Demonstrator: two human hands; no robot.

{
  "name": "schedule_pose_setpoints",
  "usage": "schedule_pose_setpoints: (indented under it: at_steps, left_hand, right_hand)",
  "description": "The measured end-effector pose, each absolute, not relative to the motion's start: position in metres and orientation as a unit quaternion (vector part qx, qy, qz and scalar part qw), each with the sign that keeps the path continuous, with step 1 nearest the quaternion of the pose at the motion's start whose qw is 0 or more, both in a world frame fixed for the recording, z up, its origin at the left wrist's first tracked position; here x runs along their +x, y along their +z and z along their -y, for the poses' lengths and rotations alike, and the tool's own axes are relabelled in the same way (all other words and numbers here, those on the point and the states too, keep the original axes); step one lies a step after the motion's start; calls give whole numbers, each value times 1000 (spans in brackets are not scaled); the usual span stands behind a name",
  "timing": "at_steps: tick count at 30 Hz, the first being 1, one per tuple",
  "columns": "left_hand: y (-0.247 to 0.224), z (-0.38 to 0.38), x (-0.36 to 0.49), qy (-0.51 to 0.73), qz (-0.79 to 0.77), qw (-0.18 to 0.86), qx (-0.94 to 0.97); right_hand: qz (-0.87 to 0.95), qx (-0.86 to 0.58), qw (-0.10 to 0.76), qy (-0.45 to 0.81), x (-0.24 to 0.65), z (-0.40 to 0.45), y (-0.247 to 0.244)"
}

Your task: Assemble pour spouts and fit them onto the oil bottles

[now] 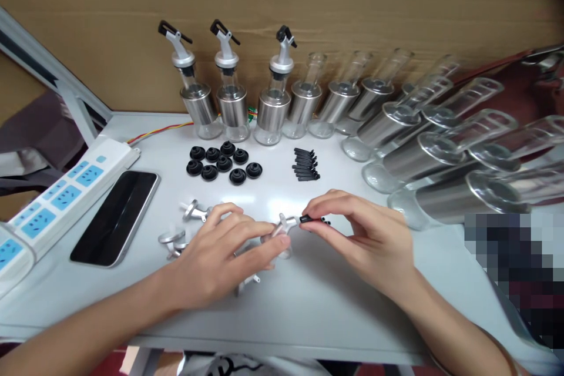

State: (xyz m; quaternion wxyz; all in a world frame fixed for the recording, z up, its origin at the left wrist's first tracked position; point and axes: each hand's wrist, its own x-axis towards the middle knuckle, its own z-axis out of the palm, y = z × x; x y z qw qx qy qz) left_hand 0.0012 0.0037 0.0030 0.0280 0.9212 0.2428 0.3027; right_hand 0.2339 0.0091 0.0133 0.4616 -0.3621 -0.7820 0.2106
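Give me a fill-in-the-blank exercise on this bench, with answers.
The left hand holds a silver spout; the right hand pinches a small part coloured ____.
Silver pourers top ____ of the steel-sleeved glass bottles.
A black-screened phone lies beside the white plastic power strip, whose socket panels are ____.
Missing words: black; three; blue

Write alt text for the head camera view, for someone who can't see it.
The left hand grips a silver spout while the right hand holds a small black piece at its tip. Beyond them are black stoppers, black levers and glass bottles with metal sleeves, three topped with spouts.
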Motion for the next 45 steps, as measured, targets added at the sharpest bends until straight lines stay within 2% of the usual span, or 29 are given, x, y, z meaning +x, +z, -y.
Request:
schedule_pose_setpoints:
  at_steps: [14, 45]
  left_hand:
    - [2, -2, -1, 322, -217, 25, 921]
    - [3, -4, -2, 335, -203, 32, 920]
  right_hand:
    - [773, -301, 525, 190, 228, -6, 18]
    - [765, -310, 498, 266, 229, -4, 17]
